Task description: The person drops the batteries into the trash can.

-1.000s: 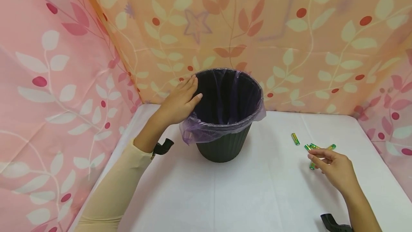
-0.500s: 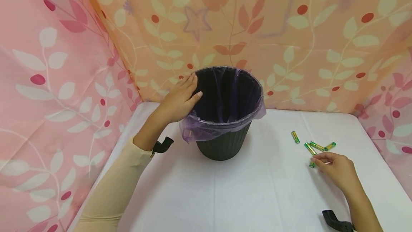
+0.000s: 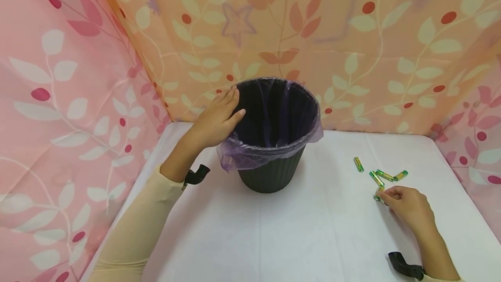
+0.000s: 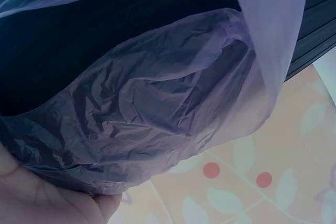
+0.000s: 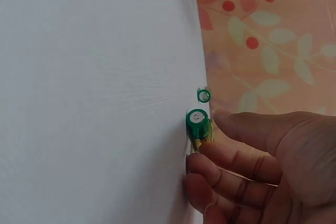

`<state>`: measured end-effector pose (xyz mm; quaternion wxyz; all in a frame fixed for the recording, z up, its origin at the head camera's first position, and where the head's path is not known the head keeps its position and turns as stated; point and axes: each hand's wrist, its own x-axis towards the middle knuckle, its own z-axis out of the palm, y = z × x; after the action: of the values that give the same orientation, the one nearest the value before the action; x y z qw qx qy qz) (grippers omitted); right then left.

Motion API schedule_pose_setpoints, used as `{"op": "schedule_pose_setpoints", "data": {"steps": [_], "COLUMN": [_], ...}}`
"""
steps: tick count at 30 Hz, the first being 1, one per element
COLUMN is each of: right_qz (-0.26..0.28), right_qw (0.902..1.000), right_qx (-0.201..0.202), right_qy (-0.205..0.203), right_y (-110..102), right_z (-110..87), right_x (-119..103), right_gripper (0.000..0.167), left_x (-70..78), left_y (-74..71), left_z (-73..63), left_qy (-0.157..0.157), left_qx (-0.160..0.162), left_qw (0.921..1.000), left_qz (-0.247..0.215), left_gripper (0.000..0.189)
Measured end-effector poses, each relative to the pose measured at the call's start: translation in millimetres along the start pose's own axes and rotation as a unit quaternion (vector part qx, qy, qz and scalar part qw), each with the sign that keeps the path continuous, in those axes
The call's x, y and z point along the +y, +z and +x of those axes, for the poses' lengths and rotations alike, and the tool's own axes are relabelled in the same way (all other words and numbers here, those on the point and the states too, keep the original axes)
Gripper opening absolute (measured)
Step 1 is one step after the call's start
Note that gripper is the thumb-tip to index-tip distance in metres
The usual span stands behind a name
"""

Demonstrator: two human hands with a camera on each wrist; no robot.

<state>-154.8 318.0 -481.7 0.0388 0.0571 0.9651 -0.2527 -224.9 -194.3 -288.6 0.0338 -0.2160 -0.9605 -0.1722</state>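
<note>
A black trash bin, lined with a purple plastic bag, stands upright on the table. My left hand rests against the bin's left rim, fingers extended; in the left wrist view part of this hand touches the bag's outer folds. On the right, my right hand pinches a green-and-yellow battery between thumb and fingers, low at the tabletop. Its end faces the right wrist camera. Beyond lie several loose batteries, among them one by itself and one nearest the hand.
White cloth covers the table. An orange leaf-patterned curtain hangs close behind the bin, and a pink one borders the left side. Black wrist mounts sit on both forearms.
My right hand has moved from above the batteries down to the nearest one, which has turned slightly in its fingers. My left hand keeps its place on the bin. The head view has tilted slightly.
</note>
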Motion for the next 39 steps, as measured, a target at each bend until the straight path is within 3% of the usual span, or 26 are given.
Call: {"op": "schedule_pose_setpoints", "data": {"steps": [7, 15, 23, 39], "right_qz": [-0.013, -0.014, -0.012, 0.008], "right_qw": [0.9999, 0.9989, 0.9994, 0.9988], "right_qx": [-0.006, -0.042, -0.032, -0.048], "right_qy": [0.009, 0.013, -0.007, 0.002], "right_y": [2.7, -1.7, 0.4, -1.7], "right_z": [2.1, 4.5, 4.4, 1.8], "right_x": [0.9, 0.0, 0.2, 0.8], "right_gripper": [0.047, 0.046, 0.034, 0.027], "left_x": [-0.2, -0.6, -1.3, -2.1], "left_y": [-0.7, -0.2, -0.8, 0.9], "left_z": [1.5, 1.2, 1.0, 1.9], "left_qy": [0.0, -0.005, -0.005, -0.008], "left_qx": [-0.001, -0.001, -0.003, -0.003], "left_qw": [1.0, 1.0, 1.0, 1.0], "left_qz": [0.002, -0.003, -0.001, -0.004], "left_gripper": [0.069, 0.069, 0.07, 0.07]}}
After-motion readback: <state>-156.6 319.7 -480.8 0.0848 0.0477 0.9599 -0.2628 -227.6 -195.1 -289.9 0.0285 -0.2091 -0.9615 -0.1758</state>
